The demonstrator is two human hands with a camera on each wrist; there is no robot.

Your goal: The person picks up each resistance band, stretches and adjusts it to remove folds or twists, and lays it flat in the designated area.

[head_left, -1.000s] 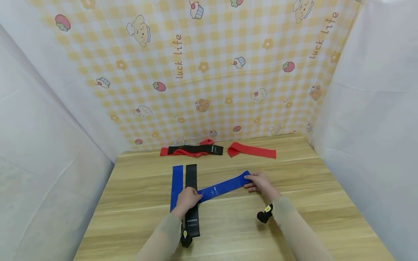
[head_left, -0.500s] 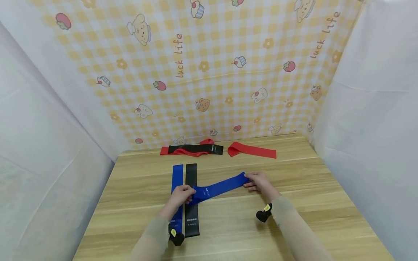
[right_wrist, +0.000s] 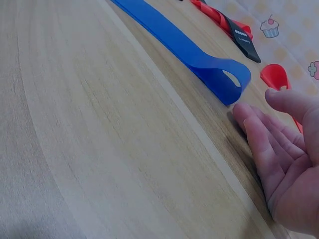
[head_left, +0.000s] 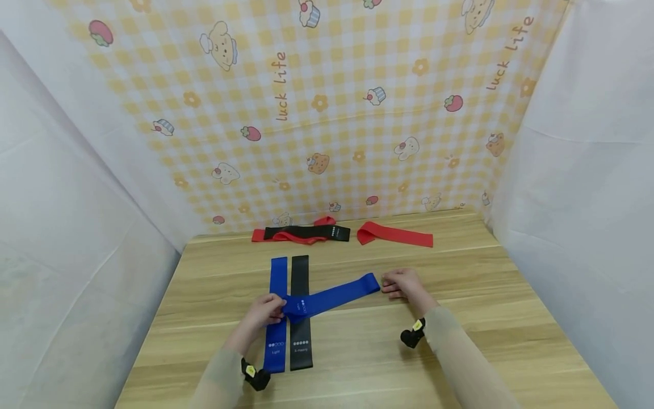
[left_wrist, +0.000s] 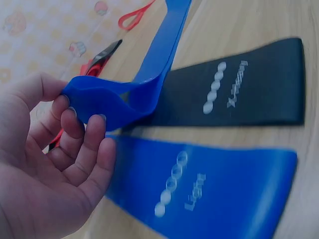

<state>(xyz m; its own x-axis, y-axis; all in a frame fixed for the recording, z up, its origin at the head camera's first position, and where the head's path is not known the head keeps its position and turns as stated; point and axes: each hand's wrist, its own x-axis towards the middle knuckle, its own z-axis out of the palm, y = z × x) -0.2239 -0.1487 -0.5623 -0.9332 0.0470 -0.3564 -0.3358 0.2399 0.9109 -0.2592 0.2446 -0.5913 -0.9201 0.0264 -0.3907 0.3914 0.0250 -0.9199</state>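
Observation:
A blue resistance band lies slantwise over a black X-Heavy band. My left hand pinches its left end between thumb and forefinger, raising the loop, as the left wrist view shows. Beneath that hand a second blue band marked Light lies lengthwise, just left of the black one. My right hand holds nothing; its fingers are loosely bent, a small gap away from the curled right end of the slanted band.
Along the table's back, a black band lies on tangled red bands. A folded red band lies to their right. Behind the wooden table hangs a checked cloth; white curtains flank both sides.
My left hand has drawn the blue band leftward across the black one, toward the flat blue band. The band's right end has slipped out of my right hand, which has barely moved.

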